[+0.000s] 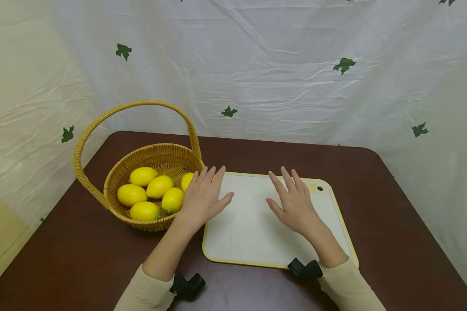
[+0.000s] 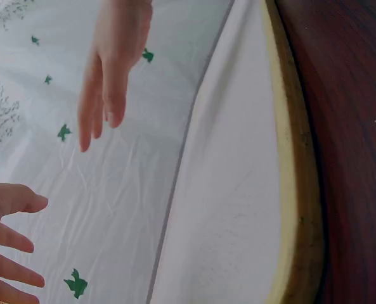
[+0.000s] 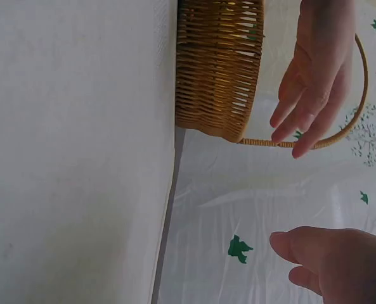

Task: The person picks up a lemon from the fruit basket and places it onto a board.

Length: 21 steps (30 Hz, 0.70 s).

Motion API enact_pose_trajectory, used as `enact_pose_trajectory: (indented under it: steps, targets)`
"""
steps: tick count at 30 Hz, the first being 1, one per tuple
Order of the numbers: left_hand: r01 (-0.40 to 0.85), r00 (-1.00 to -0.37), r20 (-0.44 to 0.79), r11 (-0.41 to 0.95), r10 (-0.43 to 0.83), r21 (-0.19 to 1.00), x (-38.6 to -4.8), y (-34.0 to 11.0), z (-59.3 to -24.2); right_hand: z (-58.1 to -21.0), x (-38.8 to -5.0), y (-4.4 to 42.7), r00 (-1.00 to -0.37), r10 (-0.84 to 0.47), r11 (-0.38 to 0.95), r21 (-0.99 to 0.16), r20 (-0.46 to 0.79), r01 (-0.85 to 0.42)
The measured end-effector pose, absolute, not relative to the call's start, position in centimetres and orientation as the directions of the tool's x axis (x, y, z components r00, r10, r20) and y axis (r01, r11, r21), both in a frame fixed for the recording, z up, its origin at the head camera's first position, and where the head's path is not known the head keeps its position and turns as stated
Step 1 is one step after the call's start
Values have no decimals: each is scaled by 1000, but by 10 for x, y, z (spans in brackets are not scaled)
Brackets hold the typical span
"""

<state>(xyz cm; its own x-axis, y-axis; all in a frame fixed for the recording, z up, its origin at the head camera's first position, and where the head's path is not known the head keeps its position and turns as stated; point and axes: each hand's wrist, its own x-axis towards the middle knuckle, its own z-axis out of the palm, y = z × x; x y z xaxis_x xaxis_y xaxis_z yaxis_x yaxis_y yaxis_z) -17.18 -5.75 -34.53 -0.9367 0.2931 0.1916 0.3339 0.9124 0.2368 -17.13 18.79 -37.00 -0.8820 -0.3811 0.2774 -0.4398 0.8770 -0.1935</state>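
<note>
A white cutting board (image 1: 253, 220) with a yellow rim lies flat on the brown table. The left hand (image 1: 203, 199) is held above the board's left edge, beside the wicker basket (image 1: 118, 172), palm down with fingers spread. Over the board's right part hovers the right hand (image 1: 295, 204), fingers spread as well. Neither hand holds anything. Several yellow lemons (image 1: 159, 186) lie in the basket; the left hand partly hides one at its right side. In the left wrist view the left hand (image 2: 10, 244) and right hand (image 2: 115, 63) both appear raised off the board (image 2: 232, 177).
The basket's tall arched handle (image 1: 140, 103) rises at the left. Behind the table (image 1: 373, 194) hangs a white sheet (image 1: 280, 86) with green leaf-like marks. A black wrist mount (image 1: 187, 285) is on the left sleeve and another (image 1: 305, 268) on the right.
</note>
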Motion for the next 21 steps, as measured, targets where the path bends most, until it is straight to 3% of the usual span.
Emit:
enact_pose_trajectory:
  steps: [6, 11, 21]
  targets:
    - [293, -945, 221, 926, 242, 239, -166, -69, -333, -368, -173, 179, -847, -434, 846, -184, 307, -500]
    - [164, -970, 224, 941, 98, 298, -147, -104, -318, -360, -178, 167, -796, -485, 809, -160, 362, -566]
    - [-54, -954, 244, 901, -173, 431, -86, -183, -308, -343, -189, 140, -696, -583, 724, -121, 419, -679]
